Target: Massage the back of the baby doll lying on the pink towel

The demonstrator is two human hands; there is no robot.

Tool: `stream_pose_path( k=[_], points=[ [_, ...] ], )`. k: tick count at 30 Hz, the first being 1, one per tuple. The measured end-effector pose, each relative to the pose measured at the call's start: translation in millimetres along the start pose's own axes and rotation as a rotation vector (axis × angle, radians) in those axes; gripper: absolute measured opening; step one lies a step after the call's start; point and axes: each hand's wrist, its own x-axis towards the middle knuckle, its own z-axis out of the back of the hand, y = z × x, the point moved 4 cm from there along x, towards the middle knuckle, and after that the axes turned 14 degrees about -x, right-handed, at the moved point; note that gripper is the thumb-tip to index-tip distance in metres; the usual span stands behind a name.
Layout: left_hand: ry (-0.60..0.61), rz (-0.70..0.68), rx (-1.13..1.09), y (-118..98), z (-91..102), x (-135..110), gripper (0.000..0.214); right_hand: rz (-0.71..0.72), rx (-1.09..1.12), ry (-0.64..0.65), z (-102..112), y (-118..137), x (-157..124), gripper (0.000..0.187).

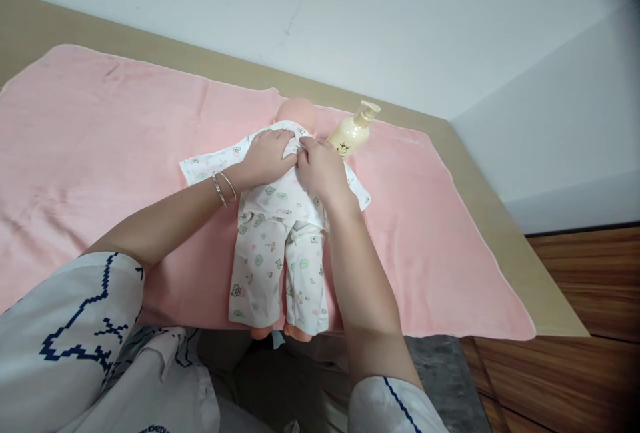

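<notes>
A doll [296, 113] lies on its back, dressed in a white printed shirt [285, 192] and matching trousers [257, 270]. My left hand [269, 155] rests over the chest from the left, fingers and thumb closed on the shirt front. Beside it, almost touching, my right hand [323, 165] has curled fingers pinching the same front near the collar. The fingertips partly cover the cloth they hold. Both sleeves spread outward, and the doll's feet [299, 333] stick out below the trouser legs.
A pump bottle [353, 130] of pale yellow lotion leans or lies just beyond my right hand. Pink blanket [425, 240] covers much of the wooden table [540, 293]. A white wall [390, 26] stands behind, and wood-grain panels [590, 280] are at the right.
</notes>
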Motion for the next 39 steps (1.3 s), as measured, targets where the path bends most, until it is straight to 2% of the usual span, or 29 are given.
stream_pose_path(
  k=[7, 14, 29, 39],
  points=[
    [-0.012, -0.008, 0.016, 4, -6.0, -1, 0.042, -0.004, 0.156, -0.051, -25, -12, 4, 0.049],
    [-0.01, -0.016, 0.018, 5, -6.6, -1, 0.036, 0.003, 0.193, -0.064, -33, -17, 8, 0.052],
    [-0.012, -0.008, 0.04, 0, -5.7, -2, 0.043, -0.012, 0.193, -0.017, -25, -15, 6, 0.05],
    [-0.081, 0.008, 0.126, -24, -16.4, -17, 0.049, -0.004, 0.21, -0.012, -21, -14, 5, 0.045]
  ],
)
